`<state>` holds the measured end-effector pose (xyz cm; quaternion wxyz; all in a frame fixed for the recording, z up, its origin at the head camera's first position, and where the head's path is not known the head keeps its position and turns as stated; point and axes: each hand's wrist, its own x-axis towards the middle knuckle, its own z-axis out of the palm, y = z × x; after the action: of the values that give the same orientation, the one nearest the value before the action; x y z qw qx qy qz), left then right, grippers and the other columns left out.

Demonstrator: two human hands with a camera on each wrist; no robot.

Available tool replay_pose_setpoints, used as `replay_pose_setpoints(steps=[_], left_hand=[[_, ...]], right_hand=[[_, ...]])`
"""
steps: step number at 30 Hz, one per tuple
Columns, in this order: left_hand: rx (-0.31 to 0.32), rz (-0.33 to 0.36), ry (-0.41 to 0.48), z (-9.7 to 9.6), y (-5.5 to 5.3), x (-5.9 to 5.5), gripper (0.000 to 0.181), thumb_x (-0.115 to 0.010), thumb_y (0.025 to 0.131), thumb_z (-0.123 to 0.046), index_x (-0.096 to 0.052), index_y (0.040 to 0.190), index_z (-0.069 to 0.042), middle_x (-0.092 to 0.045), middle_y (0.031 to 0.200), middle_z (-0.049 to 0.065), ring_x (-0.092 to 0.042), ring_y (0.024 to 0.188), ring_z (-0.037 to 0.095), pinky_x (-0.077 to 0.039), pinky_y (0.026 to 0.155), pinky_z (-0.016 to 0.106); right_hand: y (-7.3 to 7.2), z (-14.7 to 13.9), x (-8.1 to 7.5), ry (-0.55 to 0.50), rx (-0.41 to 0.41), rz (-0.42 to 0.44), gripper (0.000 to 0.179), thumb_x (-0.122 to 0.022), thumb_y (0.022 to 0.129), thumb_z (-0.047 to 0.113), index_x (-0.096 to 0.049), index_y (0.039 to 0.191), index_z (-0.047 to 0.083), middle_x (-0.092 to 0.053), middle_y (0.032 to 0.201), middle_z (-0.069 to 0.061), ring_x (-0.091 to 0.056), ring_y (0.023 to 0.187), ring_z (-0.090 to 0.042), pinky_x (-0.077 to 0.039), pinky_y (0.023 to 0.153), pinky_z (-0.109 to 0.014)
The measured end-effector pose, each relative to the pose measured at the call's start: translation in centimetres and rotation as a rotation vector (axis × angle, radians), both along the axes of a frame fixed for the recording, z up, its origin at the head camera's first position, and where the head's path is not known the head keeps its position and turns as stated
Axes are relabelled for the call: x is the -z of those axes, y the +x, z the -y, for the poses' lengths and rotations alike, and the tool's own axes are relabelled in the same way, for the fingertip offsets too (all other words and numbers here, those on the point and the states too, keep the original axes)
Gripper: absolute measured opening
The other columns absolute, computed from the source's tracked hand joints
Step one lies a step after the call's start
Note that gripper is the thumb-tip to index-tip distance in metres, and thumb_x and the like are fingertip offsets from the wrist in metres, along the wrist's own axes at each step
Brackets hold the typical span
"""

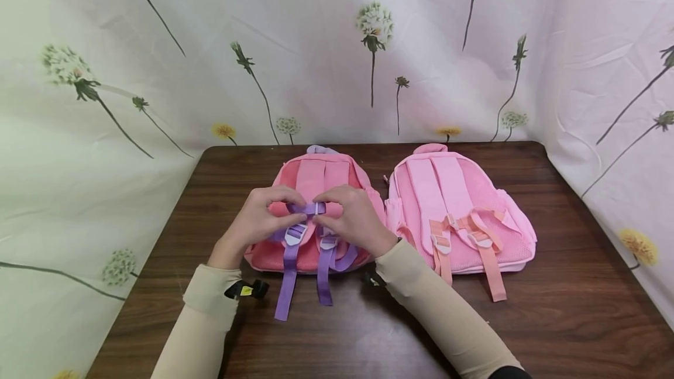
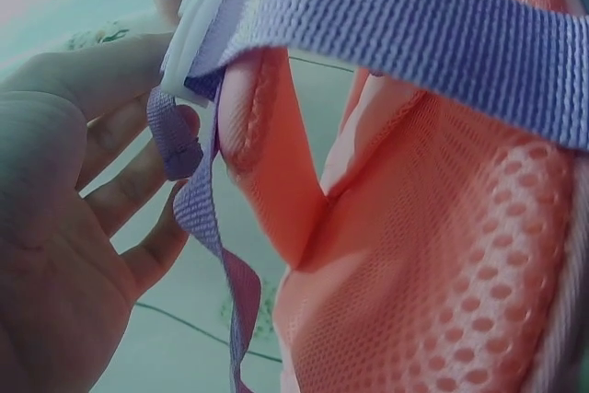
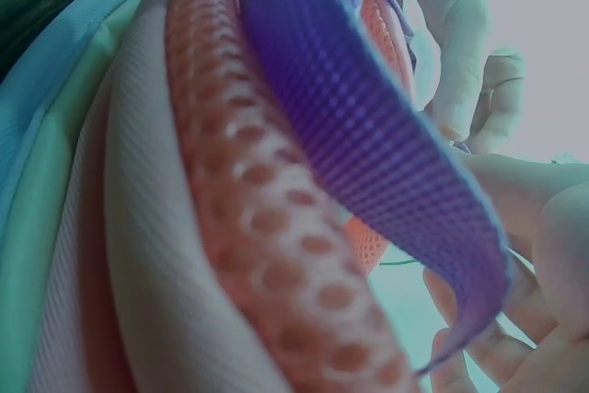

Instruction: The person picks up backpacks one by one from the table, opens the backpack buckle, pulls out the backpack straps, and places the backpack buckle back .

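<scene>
A coral-pink backpack (image 1: 288, 176) lies with its shoulder straps upward. Above it, a short purple webbing strap (image 1: 301, 209) with a white buckle (image 1: 316, 209) is stretched between both hands. My left hand (image 1: 254, 218) pinches the left part of this strap between thumb and forefinger. From the other side my right hand (image 1: 358, 215) pinches the strap by the buckle, its fingertips partly hiding the end. Below hang two purple strap tails (image 1: 287, 285) from white adjusters (image 1: 295, 234). In the left wrist view, purple webbing (image 2: 396, 29) runs from a white plastic buckle (image 2: 195, 39).
A lighter pink backpack (image 1: 484, 177) with peach straps (image 1: 489, 268) lies close on the right. Both bags rest on a dark wooden table (image 1: 174, 227). Behind it hangs a pale cloth (image 1: 316, 63) printed with dandelions. Black wrist gear (image 1: 255, 289) sits at the left sleeve.
</scene>
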<state>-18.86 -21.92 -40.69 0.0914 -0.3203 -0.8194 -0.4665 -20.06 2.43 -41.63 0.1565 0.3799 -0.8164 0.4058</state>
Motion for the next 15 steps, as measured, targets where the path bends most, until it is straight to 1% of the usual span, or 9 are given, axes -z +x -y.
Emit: replay_pose_setpoints(steps=[7,10,15], left_hand=[[0.017,0.013,-0.010,-0.45,-0.10,0.09,0.024,-0.089,0.081,0.000,-0.081,0.100,-0.013,-0.078,0.099,0.000,-0.070,0.087,0.018,-0.059,0.081,0.033],[0.022,0.015,-0.010,-0.63,-0.09,0.04,0.025,-0.089,0.081,0.000,-0.080,0.100,-0.013,-0.078,0.100,0.000,-0.070,0.087,0.018,-0.059,0.081,0.032],[0.022,0.015,-0.017,-0.61,-0.11,-0.02,0.029,-0.089,0.080,0.002,-0.079,0.103,-0.012,-0.077,0.102,0.002,-0.070,0.091,0.020,-0.058,0.086,0.029]], right_hand=[[0.00,0.09,0.16,0.011,-0.005,-0.003,0.027,-0.091,0.084,0.017,-0.081,0.108,0.010,-0.079,0.101,-0.001,-0.073,0.100,-0.019,-0.057,0.092,-0.037],[-0.07,0.13,0.26,0.010,-0.009,-0.004,0.026,-0.090,0.084,0.018,-0.081,0.108,0.010,-0.080,0.100,0.000,-0.073,0.100,-0.018,-0.057,0.092,-0.036],[-0.14,0.01,0.20,0.000,-0.002,-0.007,0.027,-0.090,0.084,0.017,-0.081,0.107,0.010,-0.080,0.101,-0.001,-0.073,0.100,-0.019,-0.057,0.092,-0.037]])
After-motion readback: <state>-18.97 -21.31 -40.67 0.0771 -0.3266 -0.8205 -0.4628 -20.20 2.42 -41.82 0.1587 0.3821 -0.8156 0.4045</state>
